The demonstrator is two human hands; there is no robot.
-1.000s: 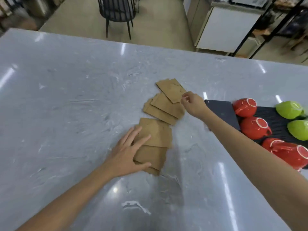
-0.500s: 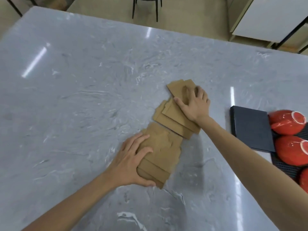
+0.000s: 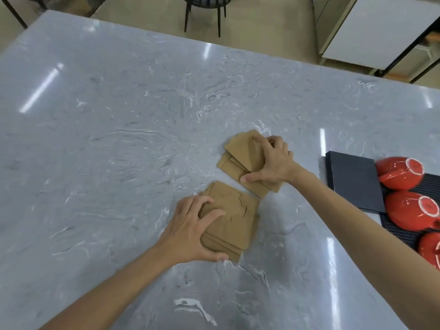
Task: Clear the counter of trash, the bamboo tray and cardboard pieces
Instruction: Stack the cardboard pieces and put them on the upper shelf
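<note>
On the grey counter (image 3: 100,144) the cardboard pieces lie in two small stacks near the middle. The left hand (image 3: 190,232) clamps the near stack (image 3: 234,222), thumb at its near edge, and the right hand (image 3: 273,163) pinches the far stack (image 3: 240,158). The step in hand looks like gathering; next, the two stacks likely need merging and lifting together off the counter.

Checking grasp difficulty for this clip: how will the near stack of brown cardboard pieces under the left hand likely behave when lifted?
The near stack of brown cardboard pieces looks thin and flat, so probably light and fairly stiff. Its loose, offset layers may slide apart on the glossy grey marble counter unless the left hand pinches them together.
</note>
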